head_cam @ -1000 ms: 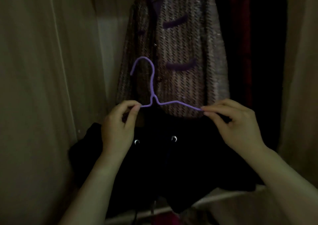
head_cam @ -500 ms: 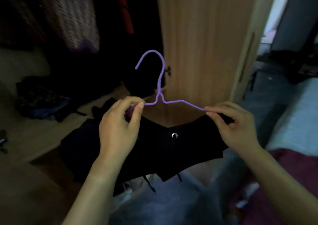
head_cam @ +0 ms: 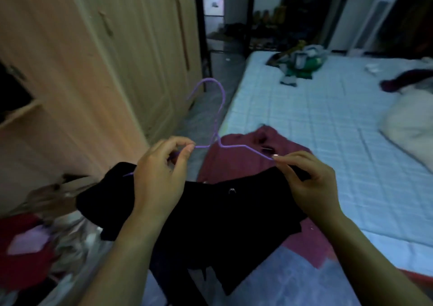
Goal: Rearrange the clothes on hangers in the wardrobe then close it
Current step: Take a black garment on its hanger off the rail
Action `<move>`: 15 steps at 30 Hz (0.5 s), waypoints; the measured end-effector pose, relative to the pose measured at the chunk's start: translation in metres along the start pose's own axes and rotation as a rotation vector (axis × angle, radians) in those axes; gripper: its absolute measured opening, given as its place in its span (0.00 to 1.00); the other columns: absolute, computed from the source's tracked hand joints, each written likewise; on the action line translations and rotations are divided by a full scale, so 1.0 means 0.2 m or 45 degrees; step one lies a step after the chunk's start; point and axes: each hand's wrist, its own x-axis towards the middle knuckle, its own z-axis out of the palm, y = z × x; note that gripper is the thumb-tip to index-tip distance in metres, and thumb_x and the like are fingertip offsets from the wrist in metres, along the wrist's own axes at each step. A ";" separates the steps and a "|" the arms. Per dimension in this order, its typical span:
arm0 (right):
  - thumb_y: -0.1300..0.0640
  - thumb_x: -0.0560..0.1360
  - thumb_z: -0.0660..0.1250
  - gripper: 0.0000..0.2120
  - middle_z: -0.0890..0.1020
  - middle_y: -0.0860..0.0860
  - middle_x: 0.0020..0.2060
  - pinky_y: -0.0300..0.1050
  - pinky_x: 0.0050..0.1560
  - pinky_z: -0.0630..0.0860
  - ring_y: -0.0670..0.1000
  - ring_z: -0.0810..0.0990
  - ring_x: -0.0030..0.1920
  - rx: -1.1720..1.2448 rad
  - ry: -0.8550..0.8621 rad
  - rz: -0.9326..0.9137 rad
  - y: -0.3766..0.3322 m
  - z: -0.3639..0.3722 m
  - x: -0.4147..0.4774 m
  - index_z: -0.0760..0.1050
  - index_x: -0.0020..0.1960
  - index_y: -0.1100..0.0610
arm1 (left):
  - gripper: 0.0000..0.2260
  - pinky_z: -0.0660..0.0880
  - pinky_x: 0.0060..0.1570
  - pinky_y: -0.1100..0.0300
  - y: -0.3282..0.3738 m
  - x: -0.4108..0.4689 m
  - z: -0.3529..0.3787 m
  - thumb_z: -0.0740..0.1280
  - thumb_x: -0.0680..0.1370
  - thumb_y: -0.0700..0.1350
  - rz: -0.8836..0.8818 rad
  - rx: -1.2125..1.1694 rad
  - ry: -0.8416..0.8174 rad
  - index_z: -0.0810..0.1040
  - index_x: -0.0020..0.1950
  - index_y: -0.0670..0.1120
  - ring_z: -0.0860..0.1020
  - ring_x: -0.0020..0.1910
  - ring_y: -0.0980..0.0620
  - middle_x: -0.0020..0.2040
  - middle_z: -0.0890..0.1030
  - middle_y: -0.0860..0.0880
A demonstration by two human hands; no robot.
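- left hand (head_cam: 161, 177) pinches the left arm of the purple hanger (head_cam: 232, 146) between thumb and forefinger.
- right hand (head_cam: 309, 184) pinches the tip of the hanger's right arm.
- the hanger is upright, hook on top, held out over the near corner of the bed (head_cam: 316, 118).
- a black garment (head_cam: 222, 223) droops from the hanger below both hands.
- a maroon garment (head_cam: 236, 160) lies on the bed just behind it.
- the wardrobe (head_cam: 105, 71) stands to the left.
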 end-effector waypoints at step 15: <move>0.63 0.72 0.70 0.09 0.81 0.46 0.39 0.44 0.47 0.73 0.48 0.78 0.42 -0.436 0.219 0.287 0.85 -0.43 0.48 0.82 0.46 0.50 | 0.04 0.74 0.39 0.59 0.15 0.76 1.14 0.67 0.75 0.52 -0.044 -0.304 -0.638 0.79 0.43 0.55 0.78 0.37 0.51 0.37 0.80 0.50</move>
